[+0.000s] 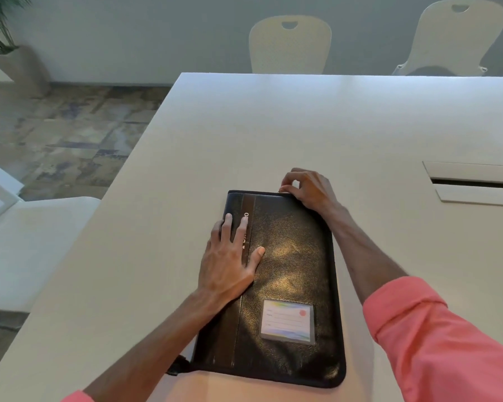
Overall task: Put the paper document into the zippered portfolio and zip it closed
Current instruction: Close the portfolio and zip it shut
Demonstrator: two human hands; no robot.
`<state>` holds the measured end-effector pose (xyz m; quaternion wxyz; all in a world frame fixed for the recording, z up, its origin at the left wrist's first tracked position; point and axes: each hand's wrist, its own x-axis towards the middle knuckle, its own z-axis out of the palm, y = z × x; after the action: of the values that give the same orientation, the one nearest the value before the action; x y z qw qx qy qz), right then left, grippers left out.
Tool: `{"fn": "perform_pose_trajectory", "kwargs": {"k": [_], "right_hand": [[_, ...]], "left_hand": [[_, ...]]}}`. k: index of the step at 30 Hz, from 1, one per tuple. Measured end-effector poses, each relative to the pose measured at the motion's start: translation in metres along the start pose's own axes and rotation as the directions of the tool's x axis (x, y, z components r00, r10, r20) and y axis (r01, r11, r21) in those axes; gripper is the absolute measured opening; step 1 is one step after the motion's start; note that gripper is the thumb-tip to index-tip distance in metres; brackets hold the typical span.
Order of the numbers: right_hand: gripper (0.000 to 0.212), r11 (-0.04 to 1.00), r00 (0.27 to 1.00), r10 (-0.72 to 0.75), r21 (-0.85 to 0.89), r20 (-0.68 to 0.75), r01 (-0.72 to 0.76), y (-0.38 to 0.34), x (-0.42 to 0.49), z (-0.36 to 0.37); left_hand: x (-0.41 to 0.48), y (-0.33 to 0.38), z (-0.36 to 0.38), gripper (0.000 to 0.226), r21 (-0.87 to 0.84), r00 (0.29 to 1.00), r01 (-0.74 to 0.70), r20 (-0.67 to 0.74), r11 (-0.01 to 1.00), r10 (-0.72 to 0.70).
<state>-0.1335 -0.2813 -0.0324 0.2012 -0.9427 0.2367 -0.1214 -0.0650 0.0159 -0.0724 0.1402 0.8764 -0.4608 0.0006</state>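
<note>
on the near table (273, 126) lies the closed portfolio (291, 271); left hand (230, 262) presses flat, steadying it; right hand (308, 190) pinches the far-edge zipper pull (280, 191). document unseen, presumably inside.

The black zippered portfolio (285, 285) lies flat and closed on the pale surface (273, 126), label pocket (287, 321) facing up. The left hand (230, 256) rests flat on its left part. The right hand (308, 188) pinches at the far edge, fingertips (283, 189) together.
</note>
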Motion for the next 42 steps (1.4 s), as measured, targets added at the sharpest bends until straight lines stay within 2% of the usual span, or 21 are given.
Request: {"fn": "perform_pose_trajectory", "kwargs": {"k": [6,12,26,30,33,35,38,42], "right_hand": [[0.026,0.998,0.999,-0.052,-0.045,0.013,0.053,-0.039,0.018,0.019],[0.028,0.995,0.997,-0.078,-0.071,-0.011,0.077,-0.065,0.033,0.037],[0.025,0.992,0.996,-0.080,-0.099,0.046,0.084,-0.096,0.048,0.044],[0.022,0.997,0.997,-0.029,-0.075,0.065,0.034,-0.104,0.041,0.038],[0.060,0.999,0.998,0.052,-0.010,0.024,-0.052,-0.108,0.022,0.030],[0.071,0.995,0.993,0.102,0.014,-0.061,-0.102,-0.105,-0.001,0.027],[0.060,0.991,0.983,0.133,0.006,-0.123,-0.133,-0.095,-0.049,0.027],[0.057,0.969,0.969,0.222,-0.082,-0.111,-0.231,-0.088,-0.117,0.038]], "left_hand": [[0.000,-0.008,-0.001,0.077,-0.171,0.999,-0.008,0.029,0.985,0.013],[0.002,-0.019,-0.008,0.065,-0.204,0.998,-0.056,0.001,0.977,0.057],[0.002,-0.023,0.000,0.068,-0.236,0.997,-0.082,-0.019,0.968,0.080],[0.001,-0.020,0.000,0.066,-0.233,0.997,-0.071,-0.051,0.970,0.061],[0.000,-0.017,0.000,0.063,-0.226,0.996,-0.059,-0.072,0.972,0.044],[-0.001,-0.017,0.000,0.060,-0.230,0.996,-0.056,-0.079,0.972,0.039],[-0.001,-0.017,-0.002,0.058,-0.219,0.997,-0.055,-0.073,0.974,0.039],[-0.005,-0.012,-0.006,0.058,-0.183,0.998,-0.048,-0.047,0.982,0.040]]}}
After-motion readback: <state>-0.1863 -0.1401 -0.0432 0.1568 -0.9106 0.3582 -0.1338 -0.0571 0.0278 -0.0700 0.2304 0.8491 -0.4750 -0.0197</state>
